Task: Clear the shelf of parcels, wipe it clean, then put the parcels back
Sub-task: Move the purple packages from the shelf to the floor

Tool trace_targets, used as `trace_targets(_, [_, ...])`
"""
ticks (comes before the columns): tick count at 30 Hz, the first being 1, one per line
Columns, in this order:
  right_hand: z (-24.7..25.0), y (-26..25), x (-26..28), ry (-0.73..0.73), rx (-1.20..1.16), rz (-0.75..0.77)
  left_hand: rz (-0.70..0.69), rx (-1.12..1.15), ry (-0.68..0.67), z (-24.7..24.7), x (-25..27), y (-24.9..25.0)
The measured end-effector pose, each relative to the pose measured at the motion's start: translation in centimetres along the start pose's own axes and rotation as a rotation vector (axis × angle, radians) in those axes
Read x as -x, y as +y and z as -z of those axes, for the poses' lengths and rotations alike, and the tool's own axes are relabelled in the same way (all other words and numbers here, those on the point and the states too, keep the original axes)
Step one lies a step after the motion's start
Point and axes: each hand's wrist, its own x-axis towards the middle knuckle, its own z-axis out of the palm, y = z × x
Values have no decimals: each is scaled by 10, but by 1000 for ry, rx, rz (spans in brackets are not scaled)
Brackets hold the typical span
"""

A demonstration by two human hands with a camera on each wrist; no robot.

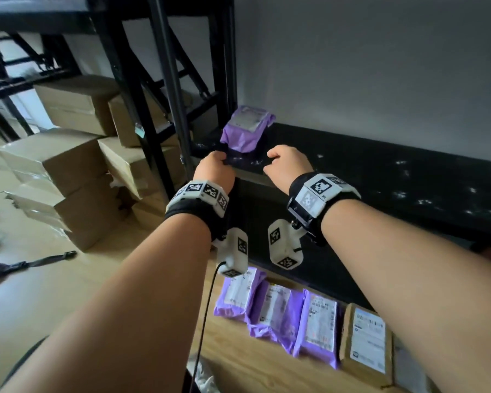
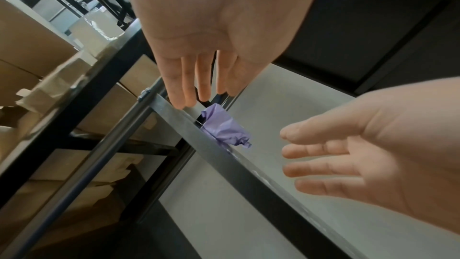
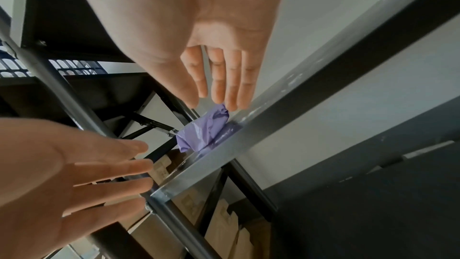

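Observation:
One purple parcel (image 1: pixel 247 129) with a white label stands at the left end of the black shelf (image 1: pixel 380 177), against the wall. My left hand (image 1: pixel 214 164) is at the shelf's front edge, just left of and in front of the parcel. My right hand (image 1: pixel 284 161) is just to the parcel's right. Neither hand holds anything. In the left wrist view the left hand (image 2: pixel 194 86) has straight fingers reaching toward the parcel (image 2: pixel 224 127). The right hand (image 3: pixel 219 82) also has straight fingers, their tips close to the parcel (image 3: pixel 204 129).
Three purple parcels (image 1: pixel 275 310) and a brown cardboard parcel (image 1: pixel 367 341) lie in a row on the wooden floor below the shelf. Cardboard boxes (image 1: pixel 57 163) are stacked at the left behind the rack's upright post (image 1: pixel 170 80). White specks dot the shelf top.

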Motion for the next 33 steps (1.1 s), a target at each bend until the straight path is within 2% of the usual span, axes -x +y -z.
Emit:
trace_targets(6, [2, -12, -41, -9, 4, -12, -68, -70, -17, 2, -37, 17])
trace_targets(13, [0, -27, -98, -81, 50, -72, 40, -9, -91, 4, -84, 41])
trace_targets(15, [-5, -26, -112, -128, 73, -95, 19, -13, -93, -4, -95, 40])
trace_targets(20, [-26, -13, -135, -164, -32, -151, 100, -19, -119, -20, -114, 39])
trace_targets(24, [-36, -12, -144, -148, -88, -154, 40, -6, -61, -28, -123, 33])
trace_targets(28, [-36, -11, -145, -67, -61, -137, 40, 25, -68, -26, -127, 30])
trace_targets(33, [-33, -13, -142, 15, -164, -132, 70, 166, -70, -27, -127, 27])
